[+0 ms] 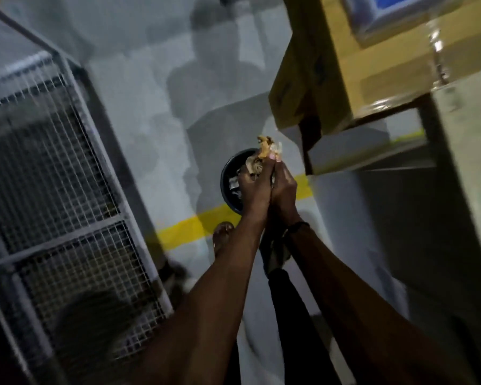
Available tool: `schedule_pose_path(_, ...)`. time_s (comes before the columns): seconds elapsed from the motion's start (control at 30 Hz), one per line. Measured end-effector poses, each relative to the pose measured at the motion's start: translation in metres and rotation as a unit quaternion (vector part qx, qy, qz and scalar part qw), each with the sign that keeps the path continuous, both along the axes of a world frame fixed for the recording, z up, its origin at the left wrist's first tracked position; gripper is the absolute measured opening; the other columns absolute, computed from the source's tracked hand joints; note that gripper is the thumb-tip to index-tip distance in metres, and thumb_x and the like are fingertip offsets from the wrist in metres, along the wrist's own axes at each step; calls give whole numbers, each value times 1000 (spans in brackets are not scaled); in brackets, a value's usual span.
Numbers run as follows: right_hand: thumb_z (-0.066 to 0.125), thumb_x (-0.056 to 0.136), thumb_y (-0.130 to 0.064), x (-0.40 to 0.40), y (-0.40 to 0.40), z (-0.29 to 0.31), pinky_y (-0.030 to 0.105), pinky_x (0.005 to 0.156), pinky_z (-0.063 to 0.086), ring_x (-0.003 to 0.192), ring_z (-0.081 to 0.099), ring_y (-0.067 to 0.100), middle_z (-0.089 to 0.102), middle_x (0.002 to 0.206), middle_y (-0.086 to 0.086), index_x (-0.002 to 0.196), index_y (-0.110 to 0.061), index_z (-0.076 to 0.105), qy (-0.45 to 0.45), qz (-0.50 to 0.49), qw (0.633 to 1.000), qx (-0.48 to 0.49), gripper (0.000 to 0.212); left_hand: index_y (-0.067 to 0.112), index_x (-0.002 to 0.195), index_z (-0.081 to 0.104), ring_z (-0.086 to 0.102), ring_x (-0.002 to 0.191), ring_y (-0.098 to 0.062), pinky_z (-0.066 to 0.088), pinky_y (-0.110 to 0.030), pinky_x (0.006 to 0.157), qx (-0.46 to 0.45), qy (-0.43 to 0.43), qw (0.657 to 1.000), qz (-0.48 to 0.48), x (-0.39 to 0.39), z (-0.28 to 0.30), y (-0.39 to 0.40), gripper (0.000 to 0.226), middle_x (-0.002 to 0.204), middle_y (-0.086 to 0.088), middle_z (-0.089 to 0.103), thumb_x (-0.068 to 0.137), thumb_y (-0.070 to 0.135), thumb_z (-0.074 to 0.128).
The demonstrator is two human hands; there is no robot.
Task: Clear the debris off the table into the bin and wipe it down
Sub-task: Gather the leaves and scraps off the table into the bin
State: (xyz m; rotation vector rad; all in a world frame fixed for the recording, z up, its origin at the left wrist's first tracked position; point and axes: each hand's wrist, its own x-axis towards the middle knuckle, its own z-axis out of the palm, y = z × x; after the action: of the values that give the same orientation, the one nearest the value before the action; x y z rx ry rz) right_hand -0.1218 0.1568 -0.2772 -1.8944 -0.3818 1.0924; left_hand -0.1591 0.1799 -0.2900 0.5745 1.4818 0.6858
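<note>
Grey floor, yellow stripe | I see left hand and right hand cupped, fingers gripping debris over bin rim | risk: scraps miss, fall outside.

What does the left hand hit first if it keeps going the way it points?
Probably the bin. The left hand, pressed against the right hand around debris, points forward and down over the bin's open mouth. Depth is unclear in this single blurred view.

both hands pressed together, arms outstretched.
</note>
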Motion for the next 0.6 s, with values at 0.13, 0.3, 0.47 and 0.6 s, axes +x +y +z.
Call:
schedule_pose_path(0.13,40,116,-19,10,1,-92,14,90,51,106,70,-5,68,123,4,141,6,57,34,12,998,-44,40,13,131,71,72,116,-14,54,-36,106,7,18,999,-39,-1,-86,2,40,122,1,77,98,35,74)
schedule_pose_path(0.3,45,112,-34,14,1,-178,35,110,47,126,65,15,68,136,9,141,-3,62,27,48,996,-76,46,14,145,60,64,128,-18,51,-28,107,8,37,997,-67,-9,-170,2,46,138,-5,69,105,36,64)
schedule_pose_path(0.47,43,115,-30,14,-2,-239,21,122,26,153,40,23,47,163,8,155,-12,50,25,91,988,-121,45,22,151,54,58,133,-20,46,-32,111,-20,76,992,-98,-25,-238,-1,55,147,-5,62,102,43,63)
schedule_pose_path(0.6,47,114,-19,14,-4,-240,17,114,29,150,42,24,48,162,10,152,-10,53,30,54,992,-107,40,24,155,52,56,138,-18,44,-30,115,-28,81,990,-116,-37,-249,-3,57,153,-3,58,102,36,64)
